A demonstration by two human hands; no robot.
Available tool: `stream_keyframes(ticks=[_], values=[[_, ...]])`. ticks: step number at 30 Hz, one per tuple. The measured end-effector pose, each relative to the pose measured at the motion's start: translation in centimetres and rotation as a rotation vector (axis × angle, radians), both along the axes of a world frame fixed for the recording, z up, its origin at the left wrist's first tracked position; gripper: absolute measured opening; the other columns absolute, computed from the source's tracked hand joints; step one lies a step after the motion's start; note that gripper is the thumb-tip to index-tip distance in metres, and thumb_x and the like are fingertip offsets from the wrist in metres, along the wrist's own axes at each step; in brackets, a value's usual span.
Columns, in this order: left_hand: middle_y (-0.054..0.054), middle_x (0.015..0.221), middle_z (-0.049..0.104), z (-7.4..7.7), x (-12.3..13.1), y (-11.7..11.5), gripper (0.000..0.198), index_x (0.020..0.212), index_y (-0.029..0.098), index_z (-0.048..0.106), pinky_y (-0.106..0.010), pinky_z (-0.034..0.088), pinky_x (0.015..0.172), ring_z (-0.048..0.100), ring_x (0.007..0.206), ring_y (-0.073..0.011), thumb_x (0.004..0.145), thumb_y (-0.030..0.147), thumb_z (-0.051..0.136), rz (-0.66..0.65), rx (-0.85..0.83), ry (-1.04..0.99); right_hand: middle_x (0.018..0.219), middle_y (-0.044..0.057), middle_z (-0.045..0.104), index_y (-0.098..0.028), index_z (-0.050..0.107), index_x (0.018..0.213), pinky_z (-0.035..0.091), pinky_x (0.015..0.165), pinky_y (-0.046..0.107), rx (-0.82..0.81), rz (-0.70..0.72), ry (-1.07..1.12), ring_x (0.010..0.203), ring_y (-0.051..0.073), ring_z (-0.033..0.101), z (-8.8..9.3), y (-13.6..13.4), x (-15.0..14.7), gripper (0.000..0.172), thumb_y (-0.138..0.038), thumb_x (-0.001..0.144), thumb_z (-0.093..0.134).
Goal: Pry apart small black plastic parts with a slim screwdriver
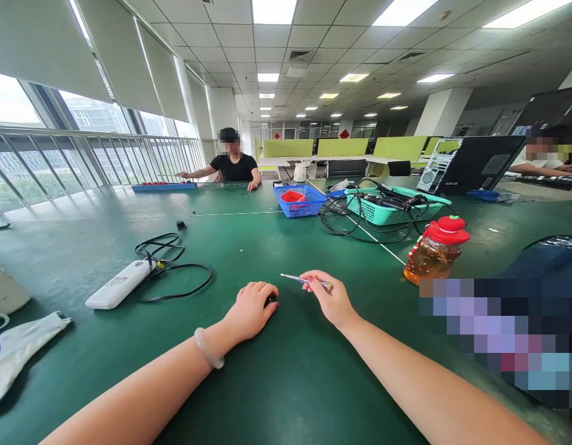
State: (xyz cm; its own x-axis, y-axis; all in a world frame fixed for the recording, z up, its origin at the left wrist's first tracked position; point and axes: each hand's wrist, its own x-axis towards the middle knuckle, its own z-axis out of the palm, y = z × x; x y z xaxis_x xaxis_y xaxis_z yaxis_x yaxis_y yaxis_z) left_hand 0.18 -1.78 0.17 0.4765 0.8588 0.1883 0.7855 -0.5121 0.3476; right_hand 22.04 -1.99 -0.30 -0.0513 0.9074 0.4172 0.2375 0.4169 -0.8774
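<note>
My left hand (252, 310), with a pale bangle (208, 349) at its wrist, rests low over the green table. Its fingers are closed round a small black object (269, 300), mostly hidden, whose kind I cannot make out. In my right hand (332, 301) is a slim screwdriver (293, 278), pinched by the handle. Its metal shaft points left towards my left hand, and the tip is apart from the black object.
Left of my hands lie a white power strip-like block (121, 284), a black cable (174, 300) and a whitish cloth (23, 349). Beyond are a blue basket (300, 209), a teal basket (383, 214) with cables and a red-lidded jar (431, 262). A person (234, 164) sits opposite.
</note>
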Motion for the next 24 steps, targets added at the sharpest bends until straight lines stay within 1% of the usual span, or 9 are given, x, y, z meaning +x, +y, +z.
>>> stream_keyframes(ticks=[3, 5, 7, 11, 14, 17, 20, 22, 24], values=[[-0.003, 0.110, 0.064, 0.3, -3.3, -1.9, 0.016, 0.103, 0.027, 0.057, -0.045, 0.043, 0.100, 0.054, 0.110, -0.0237, 0.092, 0.031, 0.048, -0.008, -0.010, 0.003, 0.076, 0.004, 0.067, -0.020, 0.071, 0.090, 0.049, 0.069, 0.030, 0.013, 0.013, -0.025, 0.073, 0.019, 0.061, 0.1, 0.0, -0.1, 0.033, -0.045, 0.091, 0.049], [-0.004, 0.110, 0.065, 0.5, -6.4, -3.0, 0.018, 0.102, 0.026, 0.058, -0.043, 0.045, 0.099, 0.056, 0.110, -0.0236, 0.092, 0.033, 0.046, 0.041, -0.008, 0.013, 0.075, 0.005, 0.068, -0.019, 0.071, 0.089, 0.049, 0.067, 0.030, 0.018, 0.012, -0.034, 0.072, 0.019, 0.061, 0.1, 0.0, -0.1, 0.034, -0.045, 0.090, 0.049], [-0.005, 0.111, 0.066, 0.7, -10.1, -3.7, 0.022, 0.102, 0.025, 0.060, -0.042, 0.045, 0.100, 0.057, 0.110, -0.0239, 0.091, 0.038, 0.044, 0.109, 0.003, 0.035, 0.075, 0.005, 0.068, -0.019, 0.071, 0.089, 0.049, 0.065, 0.030, 0.022, 0.006, -0.039, 0.070, 0.019, 0.061, 0.2, 0.0, -0.2, 0.034, -0.045, 0.090, 0.050], [-0.006, 0.111, 0.069, 0.9, -17.7, -4.1, 0.035, 0.104, 0.026, 0.064, -0.042, 0.047, 0.100, 0.061, 0.110, -0.0261, 0.088, 0.049, 0.044, 0.239, 0.012, 0.092, 0.075, 0.005, 0.069, -0.020, 0.072, 0.089, 0.051, 0.066, 0.030, 0.023, 0.000, -0.036, 0.071, 0.019, 0.063, 0.0, 0.0, -0.3, 0.031, -0.042, 0.089, 0.050], [-0.006, 0.110, 0.072, 1.1, -21.8, -4.0, 0.039, 0.103, 0.027, 0.068, -0.043, 0.048, 0.099, 0.064, 0.108, -0.0290, 0.084, 0.054, 0.047, 0.328, 0.041, 0.124, 0.076, 0.005, 0.070, -0.020, 0.072, 0.089, 0.051, 0.068, 0.030, 0.023, -0.002, -0.034, 0.072, 0.020, 0.064, -0.1, 0.1, -0.3, 0.029, -0.041, 0.088, 0.051], [-0.006, 0.119, 0.070, 1.9, -23.6, -4.1, 0.044, 0.114, 0.028, 0.066, -0.041, 0.048, 0.099, 0.063, 0.110, -0.0288, 0.085, 0.053, 0.045, 0.369, 0.027, 0.117, 0.077, 0.005, 0.070, -0.020, 0.071, 0.089, 0.051, 0.067, 0.030, 0.025, -0.012, -0.046, 0.072, 0.020, 0.064, -0.1, 0.0, -0.3, 0.029, -0.041, 0.088, 0.051], [-0.002, 0.129, 0.064, 2.7, -23.9, -4.4, 0.045, 0.122, 0.030, 0.062, -0.038, 0.048, 0.098, 0.060, 0.115, -0.0271, 0.087, 0.052, 0.042, 0.411, 0.067, 0.071, 0.076, 0.005, 0.069, -0.020, 0.071, 0.088, 0.050, 0.066, 0.030, 0.029, -0.024, -0.060, 0.071, 0.020, 0.064, 0.0, 0.0, -0.2, 0.030, -0.041, 0.089, 0.050], [-0.002, 0.130, 0.063, 2.9, -24.0, -4.6, 0.044, 0.119, 0.030, 0.063, -0.038, 0.047, 0.100, 0.059, 0.117, -0.0265, 0.087, 0.051, 0.042, 0.442, 0.140, 0.024, 0.077, 0.005, 0.069, -0.020, 0.071, 0.088, 0.050, 0.067, 0.030, 0.036, -0.026, -0.062, 0.072, 0.020, 0.064, 0.0, 0.0, -0.2, 0.030, -0.041, 0.089, 0.050], [-0.002, 0.126, 0.064, 2.9, -24.3, -4.8, 0.041, 0.111, 0.029, 0.067, -0.037, 0.047, 0.101, 0.059, 0.116, -0.0258, 0.085, 0.051, 0.044, 0.477, 0.187, -0.020, 0.076, 0.005, 0.069, -0.020, 0.071, 0.088, 0.050, 0.066, 0.030, 0.041, -0.026, -0.062, 0.071, 0.019, 0.064, 0.0, 0.0, -0.2, 0.030, -0.041, 0.089, 0.050]])
